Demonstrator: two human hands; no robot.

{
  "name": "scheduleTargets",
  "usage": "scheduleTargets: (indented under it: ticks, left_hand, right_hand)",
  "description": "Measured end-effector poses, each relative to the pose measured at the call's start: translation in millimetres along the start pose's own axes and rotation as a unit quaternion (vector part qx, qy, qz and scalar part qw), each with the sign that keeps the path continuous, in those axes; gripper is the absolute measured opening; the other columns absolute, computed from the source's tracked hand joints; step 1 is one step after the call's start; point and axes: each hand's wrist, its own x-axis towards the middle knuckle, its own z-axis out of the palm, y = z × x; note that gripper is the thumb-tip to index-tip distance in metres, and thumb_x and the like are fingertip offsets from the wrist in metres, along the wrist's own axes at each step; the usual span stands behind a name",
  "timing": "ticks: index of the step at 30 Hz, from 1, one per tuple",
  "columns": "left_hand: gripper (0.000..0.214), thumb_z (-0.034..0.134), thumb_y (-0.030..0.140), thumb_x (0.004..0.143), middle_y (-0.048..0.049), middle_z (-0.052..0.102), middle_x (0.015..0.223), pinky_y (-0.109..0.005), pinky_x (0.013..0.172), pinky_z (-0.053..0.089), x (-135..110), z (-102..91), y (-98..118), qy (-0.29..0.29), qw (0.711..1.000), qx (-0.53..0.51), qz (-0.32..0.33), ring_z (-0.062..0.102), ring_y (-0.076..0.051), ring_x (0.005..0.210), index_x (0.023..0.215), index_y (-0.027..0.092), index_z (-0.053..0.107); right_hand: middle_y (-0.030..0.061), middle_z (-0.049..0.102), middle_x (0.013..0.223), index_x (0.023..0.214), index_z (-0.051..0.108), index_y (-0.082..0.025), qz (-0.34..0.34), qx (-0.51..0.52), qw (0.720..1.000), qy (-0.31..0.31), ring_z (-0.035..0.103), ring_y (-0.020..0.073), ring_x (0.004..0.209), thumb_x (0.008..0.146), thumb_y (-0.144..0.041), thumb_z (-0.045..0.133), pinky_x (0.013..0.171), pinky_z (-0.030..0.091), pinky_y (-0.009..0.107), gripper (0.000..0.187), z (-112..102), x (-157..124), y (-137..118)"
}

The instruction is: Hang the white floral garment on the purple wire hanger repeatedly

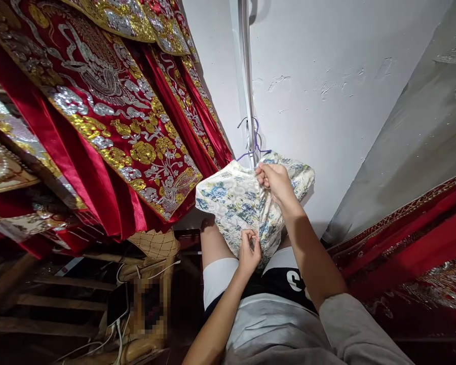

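A cream garment with blue and green flowers [235,203] hangs on a purple hanger [254,142] in front of a white wall. My right hand [274,181] is closed in a pinch on the garment's collar near the top. Lower down, my left hand [249,251] pinches the garment's front edge with fingers pressed together. My knees and shorts show below the garment.
Red robes with gold and silver embroidery [110,111] hang close on the left, more red fabric [414,243] on the right. A grey cover [418,132] hangs right. A vertical pipe [247,76] runs up the wall. A phone with cables [117,304] lies on wooden slats lower left.
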Motion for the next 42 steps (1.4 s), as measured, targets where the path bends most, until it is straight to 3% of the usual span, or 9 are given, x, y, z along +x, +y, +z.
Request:
scheduleTargets:
  ticks: [4, 9, 16, 19, 23, 27, 32, 38, 42]
  left_hand:
    - [0.021, 0.058, 0.030, 0.098, -0.0046, 0.065, 0.091, -0.035, 0.085, 0.052, 33.6, -11.9, 20.6, -0.038, 0.999, -0.005, 0.031, 0.065, -0.019, 0.085, 0.115, 0.022, 0.047]
    - [0.034, 0.055, 0.035, 0.103, -0.0087, 0.070, 0.105, -0.037, 0.091, 0.053, 118.1, -39.0, 100.6, 0.045, 0.987, -0.018, 0.156, 0.069, -0.020, 0.097, 0.134, 0.022, 0.053]
    - [0.027, 0.054, 0.037, 0.104, -0.0039, 0.070, 0.084, -0.028, 0.077, 0.050, 176.9, -38.4, 164.0, -0.001, 0.956, 0.114, 0.269, 0.064, -0.016, 0.079, 0.094, 0.017, 0.068]
    - [0.026, 0.055, 0.037, 0.103, -0.0036, 0.068, 0.085, -0.029, 0.079, 0.049, 181.8, -48.5, 163.7, 0.096, 0.954, 0.094, 0.269, 0.064, -0.016, 0.082, 0.093, 0.016, 0.067]
    - [0.025, 0.060, 0.041, 0.098, -0.0018, 0.062, 0.085, -0.026, 0.074, 0.050, 178.1, -101.0, 127.0, 0.268, 0.951, -0.044, 0.144, 0.059, -0.014, 0.077, 0.089, 0.018, 0.062]
    - [0.037, 0.065, 0.043, 0.092, 0.0017, 0.051, 0.066, -0.028, 0.072, 0.053, 140.5, -132.9, 60.8, 0.201, 0.933, -0.269, -0.126, 0.056, -0.014, 0.067, 0.069, 0.022, 0.046]
    - [0.032, 0.075, 0.039, 0.079, -0.0014, 0.061, 0.070, -0.029, 0.069, 0.052, 103.5, -91.2, 22.6, 0.157, 0.895, -0.306, -0.284, 0.063, -0.016, 0.071, 0.069, 0.019, 0.053]
    - [0.036, 0.080, 0.050, 0.075, -0.0038, 0.067, 0.087, -0.026, 0.075, 0.049, 101.0, -51.9, 57.1, 0.031, 0.946, -0.280, -0.159, 0.062, -0.015, 0.079, 0.082, 0.018, 0.067]
    - [0.034, 0.072, 0.054, 0.087, -0.0023, 0.063, 0.081, -0.028, 0.074, 0.049, 89.6, -39.5, 87.2, -0.025, 0.969, -0.232, -0.076, 0.057, -0.016, 0.074, 0.088, 0.020, 0.069]
  right_hand:
    - [-0.0032, 0.055, 0.051, 0.070, 0.063, -0.018, -0.035, -0.022, 0.999, -0.025, 0.040, 0.0064, 0.043, 0.090, -0.052, 0.066, 0.043, 0.028, 0.020, 0.039, 9.9, -9.2, -6.9]
    - [-0.0041, 0.054, 0.051, 0.068, 0.061, -0.020, -0.073, -0.058, 0.995, -0.027, 0.043, 0.0087, 0.045, 0.092, -0.056, 0.062, 0.049, 0.037, 0.022, 0.043, 9.6, -29.0, -7.3]
    - [-0.0036, 0.052, 0.052, 0.069, 0.058, -0.021, -0.103, -0.125, 0.987, -0.011, 0.046, 0.0110, 0.048, 0.093, -0.049, 0.056, 0.051, 0.036, 0.024, 0.037, -2.2, -22.0, 9.9]
    - [-0.0038, 0.048, 0.047, 0.063, 0.055, -0.023, -0.029, -0.162, 0.986, 0.015, 0.043, 0.0117, 0.046, 0.088, -0.049, 0.058, 0.049, 0.032, 0.025, 0.036, -11.1, -27.7, 49.6]
    - [-0.0043, 0.040, 0.040, 0.053, 0.050, -0.024, 0.053, -0.102, 0.993, 0.002, 0.034, 0.0105, 0.041, 0.078, -0.053, 0.057, 0.047, 0.026, 0.027, 0.039, -18.1, -47.8, 92.2]
    - [-0.0054, 0.036, 0.042, 0.054, 0.050, -0.024, 0.053, -0.022, 0.998, -0.017, 0.029, 0.0094, 0.041, 0.075, -0.054, 0.057, 0.048, 0.026, 0.028, 0.037, -19.4, -58.9, 91.8]
    - [-0.0056, 0.032, 0.045, 0.058, 0.044, -0.027, 0.028, 0.044, 0.997, 0.050, 0.029, 0.0115, 0.042, 0.079, -0.053, 0.058, 0.047, 0.027, 0.030, 0.037, -28.7, -56.0, 80.1]
    - [-0.0062, 0.029, 0.047, 0.068, 0.039, -0.027, -0.049, 0.136, 0.952, 0.271, 0.032, 0.0139, 0.043, 0.086, -0.053, 0.047, 0.045, 0.032, 0.029, 0.032, -53.2, -54.3, 79.5]
    - [0.0008, 0.054, 0.058, 0.074, 0.056, -0.023, 0.022, 0.052, 0.987, 0.151, 0.054, 0.0157, 0.056, 0.086, -0.057, 0.055, 0.055, 0.045, 0.028, 0.036, -44.0, -59.5, 81.2]
